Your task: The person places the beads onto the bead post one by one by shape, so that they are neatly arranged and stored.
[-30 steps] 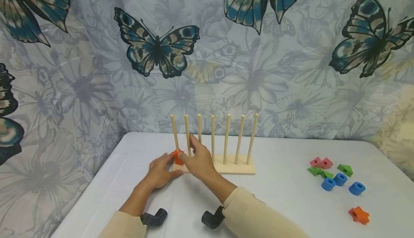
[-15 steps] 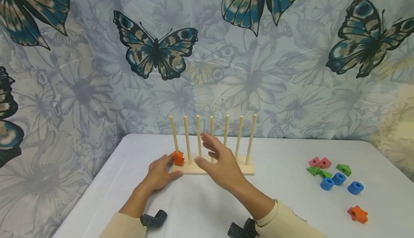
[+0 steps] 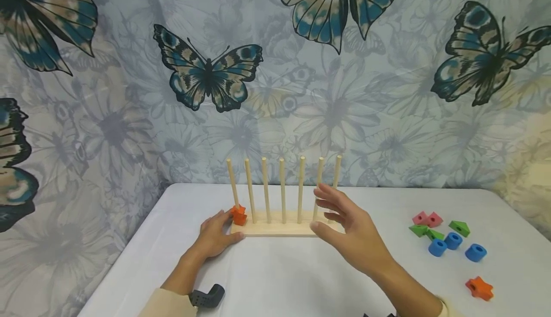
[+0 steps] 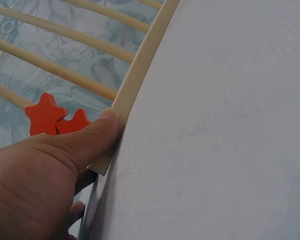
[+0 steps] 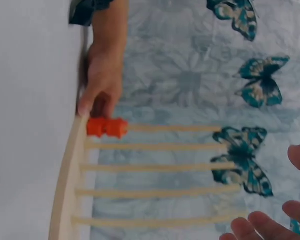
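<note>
The right hand (image 3: 350,231) has just moved off the peg stack: 1 second ago its fingers were at the orange stars; now it hangs right of the frame's middle, before the right-hand pegs, thumb and fingers spread, grip holding nothing. The left hand (image 3: 217,235) has stayed left of the middle, its grip pinching the left end of the wooden base (image 3: 275,231), thumb on the front edge.

The 2 orange stars (image 3: 239,216) have stayed low on the leftmost peg (image 3: 232,181), 1 above the other, so that placement looks finished and the right hand free. The other 6 pegs carry nothing.

At the lower right of the frame, a loose orange star (image 3: 479,289) lies on the white bench (image 3: 284,274); above it are 3 blue pieces (image 3: 437,247), 3 green pieces (image 3: 459,228) and 2 pink pieces (image 3: 421,218).
</note>
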Demonstrator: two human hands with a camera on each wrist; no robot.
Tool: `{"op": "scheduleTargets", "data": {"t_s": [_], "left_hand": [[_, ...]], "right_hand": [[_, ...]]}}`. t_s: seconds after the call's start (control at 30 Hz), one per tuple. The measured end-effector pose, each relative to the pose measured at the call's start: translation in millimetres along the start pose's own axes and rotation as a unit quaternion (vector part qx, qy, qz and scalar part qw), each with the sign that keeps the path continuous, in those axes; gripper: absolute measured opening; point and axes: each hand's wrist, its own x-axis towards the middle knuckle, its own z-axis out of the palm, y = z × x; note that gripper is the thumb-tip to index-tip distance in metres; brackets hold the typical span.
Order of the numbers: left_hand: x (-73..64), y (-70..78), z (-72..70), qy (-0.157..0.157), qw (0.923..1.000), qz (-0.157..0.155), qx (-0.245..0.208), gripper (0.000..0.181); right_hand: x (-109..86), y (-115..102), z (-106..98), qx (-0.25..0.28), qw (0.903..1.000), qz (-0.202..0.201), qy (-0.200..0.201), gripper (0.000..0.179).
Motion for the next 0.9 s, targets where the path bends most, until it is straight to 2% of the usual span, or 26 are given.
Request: {"op": "scheduleTargets", "data": {"t_s": [0.13,0.37,0.5,0.63,0.77,0.9], "left_hand": [[-0.3,0.7,2.1,0.002,1.0,0.0,-0.003,0.076],[-0.9,3.2,0.7,0.005,0.9999,-0.014,0.0,0.077],[-1.3,3.3,0.4,0.002,0.9998,-0.018,0.001,0.077],[-1.2,2.8,0.5,-0.002,0.9998,-0.021,-0.001,0.077],[-0.1,1.4,0.7,-0.005,0.9997,-0.022,0.0,0.077],[0.9,1.2,0.9,-0.005,0.9998,-0.018,0.006,0.077]], "right_hand": [[-9.3,-3.8,-22.0,-0.025,0.9996,-0.012,0.008,0.067],[-21.4,-8.8,-52.1,-0.083,0.9962,-0.005,0.024,0.072],[-29.0,-8.7,-68.4,-0.093,0.995,-0.029,0.022,0.074],[-35.9,-8.1,-84.3,-0.072,0.9959,-0.052,0.02,0.075],[-45.6,-9.9,-98.2,-0.108,0.9931,-0.027,0.037,0.074],[-57.0,-9.9,-111.7,-0.168,0.9843,0.02,0.05,0.07]]}}
